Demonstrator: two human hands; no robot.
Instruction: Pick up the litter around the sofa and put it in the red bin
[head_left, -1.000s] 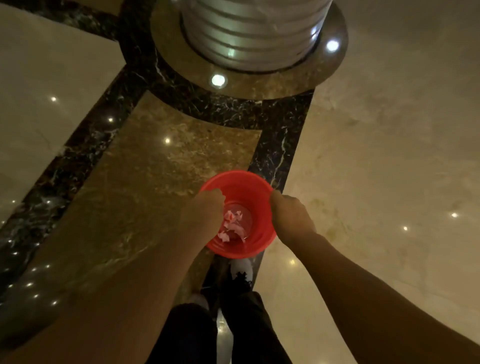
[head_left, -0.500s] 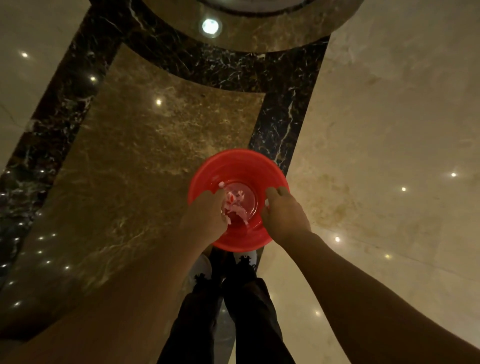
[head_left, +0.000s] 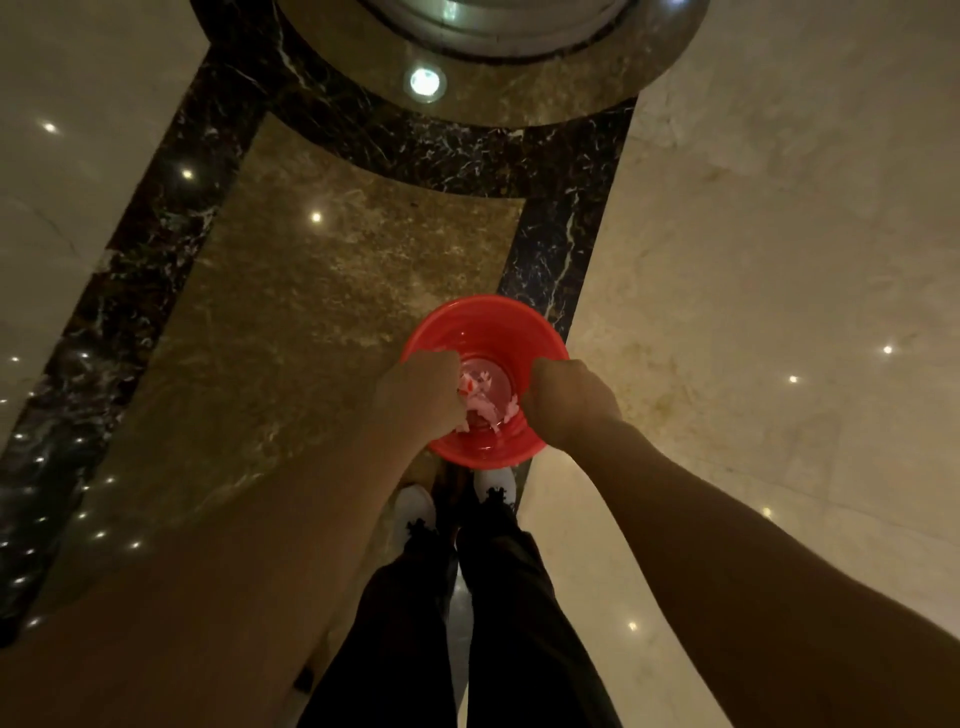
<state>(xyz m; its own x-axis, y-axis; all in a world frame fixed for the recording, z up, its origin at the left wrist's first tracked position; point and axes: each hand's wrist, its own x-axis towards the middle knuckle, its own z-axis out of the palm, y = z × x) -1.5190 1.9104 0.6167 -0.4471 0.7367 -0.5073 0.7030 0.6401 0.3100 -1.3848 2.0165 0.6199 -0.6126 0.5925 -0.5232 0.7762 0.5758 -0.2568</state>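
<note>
Both my hands, left (head_left: 420, 397) and right (head_left: 570, 402), grip one red bin (head_left: 485, 332) by its rim above marble floor (head_left: 753, 260). Pale litter (head_left: 480, 395) lies inside, scraps too jumbled to count. Two white shoes (head_left: 414, 512) stand below; one floor light (head_left: 425, 82) glows ahead.

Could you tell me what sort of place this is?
Probably a hotel or office lobby: polished marble floor with dark inlaid bands, and a column base ringed by a recessed floor light.

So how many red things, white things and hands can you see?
Red: 1, the bin
White: 2, the shoes
Hands: 2, left hand and right hand, both gripping the bin's rim
Total: 5
The pale scraps in the bin are too jumbled to count.
</note>
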